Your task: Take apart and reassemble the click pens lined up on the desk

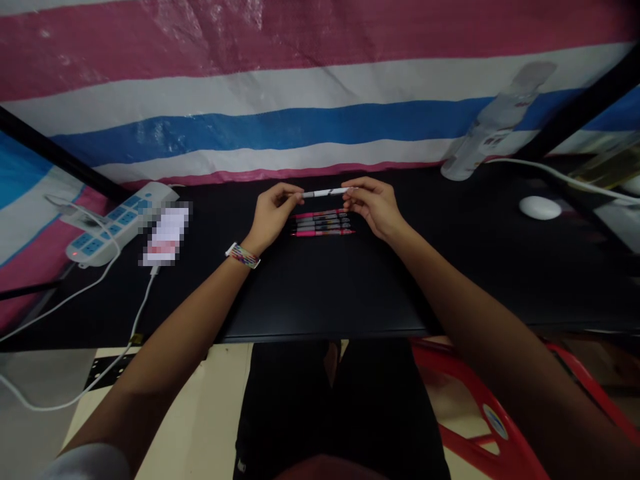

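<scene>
Between my two hands a white pen (325,193) with dark bands is held level, side to side, at the back of the black desk. My left hand (275,212) pinches its left end, and a colourful woven watch band (243,255) circles that wrist. The fingers of my right hand (374,205) close on its right end. Just below the white pen, several pens (323,225) lie side by side on the desk, pink ones and grey ones. My right fingertips partly cover their right ends.
A white power strip (123,223) and a blurred-out phone (167,233) with a white cable lie at the left. At the right stand a clear bottle (493,130) and a white mouse (540,208). Striped plastic sheeting (280,127) hangs behind the black desk (325,293). A red stool (480,407) is below.
</scene>
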Demonstrator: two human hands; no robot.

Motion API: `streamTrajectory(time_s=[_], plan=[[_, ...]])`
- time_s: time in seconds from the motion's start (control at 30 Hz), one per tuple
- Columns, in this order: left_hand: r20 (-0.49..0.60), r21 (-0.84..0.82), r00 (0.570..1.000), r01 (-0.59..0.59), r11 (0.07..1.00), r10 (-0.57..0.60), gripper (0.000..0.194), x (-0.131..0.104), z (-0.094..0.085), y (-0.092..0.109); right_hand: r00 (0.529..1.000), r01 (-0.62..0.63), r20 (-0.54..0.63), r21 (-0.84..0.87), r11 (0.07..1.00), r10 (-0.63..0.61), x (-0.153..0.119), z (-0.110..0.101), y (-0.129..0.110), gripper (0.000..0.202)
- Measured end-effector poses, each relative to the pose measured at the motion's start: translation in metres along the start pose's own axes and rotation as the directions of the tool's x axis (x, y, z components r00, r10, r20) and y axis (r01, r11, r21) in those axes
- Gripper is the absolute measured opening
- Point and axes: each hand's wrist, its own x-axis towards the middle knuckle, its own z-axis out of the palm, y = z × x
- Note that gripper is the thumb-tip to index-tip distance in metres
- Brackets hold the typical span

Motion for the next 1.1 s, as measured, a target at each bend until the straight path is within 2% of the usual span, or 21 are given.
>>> streamTrajectory(time_s=[0.13, 0.27, 0.4, 0.5, 0.7, 0.9, 1.1], plan=[[-0.038, 0.049, 0.999, -0.011, 0.999, 0.013, 0.012, -0.001, -0.001, 0.007, 1.000, -0.013, -0.009, -0.002, 1.000, 0.013, 0.001, 0.000, 0.002, 0.009], [-0.061, 0.059, 0.998, -0.006, 0.998, 0.009, 0.013, -0.001, -0.001, 0.010, 0.999, -0.044, 0.017, 0.079, 0.996, 0.043, 0.002, 0.001, 0.000, 0.012], [-0.099, -0.003, 0.995, -0.013, 1.000, 0.013, 0.019, 0.000, 0.000, 0.010, 0.979, -0.179, 0.133, 0.207, 0.962, 0.154, -0.001, 0.002, -0.009, 0.030], [-0.103, 0.003, 0.995, -0.006, 1.000, 0.006, 0.019, 0.000, 0.000, 0.011, 0.966, -0.238, 0.166, 0.255, 0.937, 0.200, -0.003, 0.003, -0.013, 0.040], [-0.061, -0.057, 0.998, 0.025, 0.998, -0.028, 0.031, -0.002, 0.004, 0.016, 0.980, -0.196, 0.092, 0.288, 0.937, 0.176, -0.002, 0.003, -0.008, 0.026], [-0.079, -0.094, 0.996, 0.023, 0.995, -0.030, 0.028, -0.001, 0.005, 0.016, 0.985, -0.154, 0.111, 0.235, 0.960, 0.131, -0.003, 0.003, -0.008, 0.034], [-0.088, -0.128, 0.994, 0.050, 0.990, -0.062, 0.035, -0.002, 0.006, 0.015, 0.989, -0.132, 0.092, 0.232, 0.964, 0.114, -0.004, 0.005, -0.009, 0.034]])
